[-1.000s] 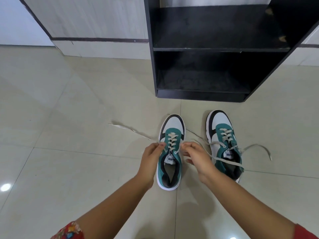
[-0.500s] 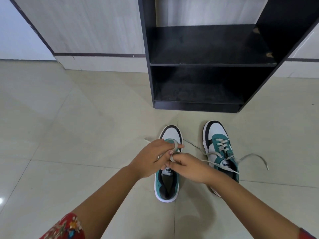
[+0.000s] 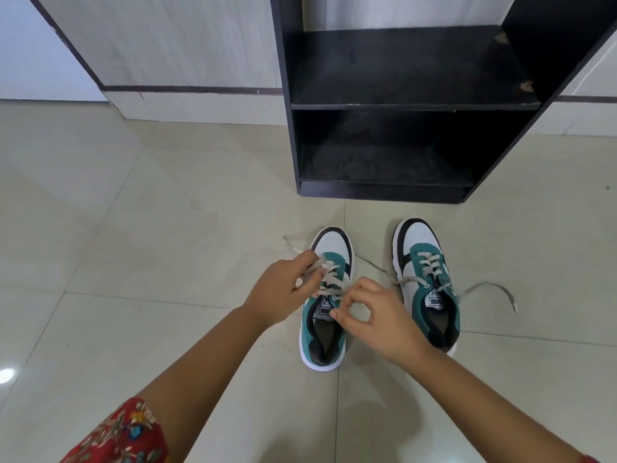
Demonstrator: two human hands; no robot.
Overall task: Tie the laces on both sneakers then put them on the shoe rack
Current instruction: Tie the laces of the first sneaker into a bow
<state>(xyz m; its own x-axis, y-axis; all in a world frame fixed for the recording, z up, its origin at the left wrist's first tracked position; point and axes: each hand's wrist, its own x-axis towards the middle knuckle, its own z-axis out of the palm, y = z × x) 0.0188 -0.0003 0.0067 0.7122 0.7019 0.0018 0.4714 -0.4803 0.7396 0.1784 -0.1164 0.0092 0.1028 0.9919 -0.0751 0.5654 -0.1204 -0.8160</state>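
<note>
Fingers of both hands pinched on left sneaker's (image 3: 329, 297) laces (image 3: 329, 279); right sneaker (image 3: 427, 282) untied.

A home entryway or hallway with a shoe rack.
Glossy beige tiled floor (image 3: 140, 248), pale wall panels with a dark trim, a black shoe rack (image 3: 394, 105), and sneakers (image 3: 325, 315) in front.

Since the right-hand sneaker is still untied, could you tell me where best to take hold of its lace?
Pinch each loose end of the lace close to the top eyelets of the right sneaker, coming from above. The ends trail flat on the floor to both sides, so gripping near the tongue probably leaves least slack.
</note>
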